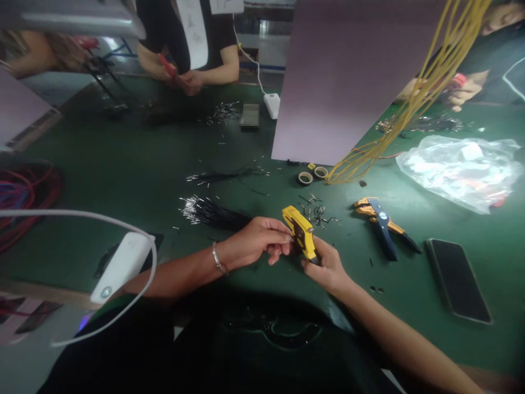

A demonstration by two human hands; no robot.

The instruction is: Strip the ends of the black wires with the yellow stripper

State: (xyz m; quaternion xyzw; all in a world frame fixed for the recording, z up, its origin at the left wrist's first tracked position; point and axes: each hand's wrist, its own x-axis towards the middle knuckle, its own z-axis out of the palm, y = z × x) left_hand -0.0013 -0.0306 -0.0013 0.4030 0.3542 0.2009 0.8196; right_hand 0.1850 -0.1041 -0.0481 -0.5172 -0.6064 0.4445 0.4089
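My right hand is closed round the handles of a yellow and black crimping tool, held upright above the green table. Against the tool's left side, my left hand has its thumb and fingers pinched together at the jaws. What sits between those fingertips is too small to make out. Left of the tool lies a bundle of black wires with bright metal ends, partly behind my left hand. Small loose terminals are scattered just beyond the tool.
Blue and orange wire strippers and a phone lie to the right. Yellow wires hang beside a pale panel. Two tape rolls, a plastic bag and a white power strip are around. Other people work across the table.
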